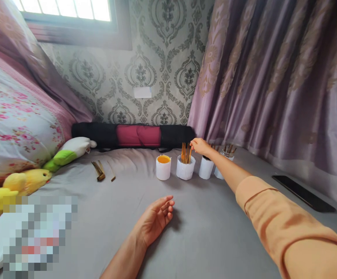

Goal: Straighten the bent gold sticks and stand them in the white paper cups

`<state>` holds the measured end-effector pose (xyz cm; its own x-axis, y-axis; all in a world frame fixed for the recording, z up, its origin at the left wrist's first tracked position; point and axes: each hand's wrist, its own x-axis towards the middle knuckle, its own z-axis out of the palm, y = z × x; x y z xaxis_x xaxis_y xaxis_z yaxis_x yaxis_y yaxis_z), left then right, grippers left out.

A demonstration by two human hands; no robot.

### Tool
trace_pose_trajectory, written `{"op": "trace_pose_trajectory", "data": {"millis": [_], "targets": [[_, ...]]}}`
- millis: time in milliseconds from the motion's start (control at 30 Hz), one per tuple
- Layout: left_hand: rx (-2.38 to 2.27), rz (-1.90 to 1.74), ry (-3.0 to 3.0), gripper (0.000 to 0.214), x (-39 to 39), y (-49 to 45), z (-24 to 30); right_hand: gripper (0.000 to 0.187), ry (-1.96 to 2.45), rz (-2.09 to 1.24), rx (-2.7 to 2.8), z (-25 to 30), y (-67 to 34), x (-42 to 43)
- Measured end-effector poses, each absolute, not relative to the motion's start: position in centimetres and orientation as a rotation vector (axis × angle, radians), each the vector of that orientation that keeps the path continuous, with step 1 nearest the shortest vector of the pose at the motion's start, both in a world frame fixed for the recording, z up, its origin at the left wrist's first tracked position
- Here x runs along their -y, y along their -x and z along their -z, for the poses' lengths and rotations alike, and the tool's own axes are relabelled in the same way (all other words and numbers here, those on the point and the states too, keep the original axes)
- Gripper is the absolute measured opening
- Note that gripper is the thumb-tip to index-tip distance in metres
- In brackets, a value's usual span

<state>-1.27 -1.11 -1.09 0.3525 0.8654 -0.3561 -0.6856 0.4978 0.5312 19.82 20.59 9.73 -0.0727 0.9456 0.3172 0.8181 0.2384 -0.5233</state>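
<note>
My right hand [199, 147] reaches out to a white cup [185, 172] that holds a bunch of thin brown sticks [185, 152]. Its fingertips are pinched at the top of one stick at the bunch's right side. My left hand [157, 217] rests palm-sideways above the grey sheet, fingers loosely bent, with nothing in it. Left of the stick cup stands a white cup with an orange-yellow filling [163, 170]. Behind my right wrist are a white cup with a dark top [205, 169] and another cup with sticks [228, 155], both partly covered by the arm.
On the left of the grey sheet [121, 236] lie a small bundle of sticks [99, 173] and a single thin bent stick [113, 178]. A black phone-like slab [303, 193] is at right. Plush toys [31, 180] line the left; a black-and-red long bag [137, 135] lies along the wall.
</note>
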Motion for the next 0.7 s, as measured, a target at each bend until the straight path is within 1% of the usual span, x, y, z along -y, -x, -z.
{"op": "trace_pose_trajectory", "data": {"millis": [367, 700], "targets": [[-0.649, -1.027, -0.31, 0.022, 1.05, 1.29, 1.09, 0.024, 1.726, -0.278, 1.827, -8.98, -19.57, -21.17], [-0.649, -1.025, -0.312, 0.02, 1.12, 1.29, 1.04, 0.022, 1.752, -0.37, 1.821, -8.88, -18.95, -20.67]]}}
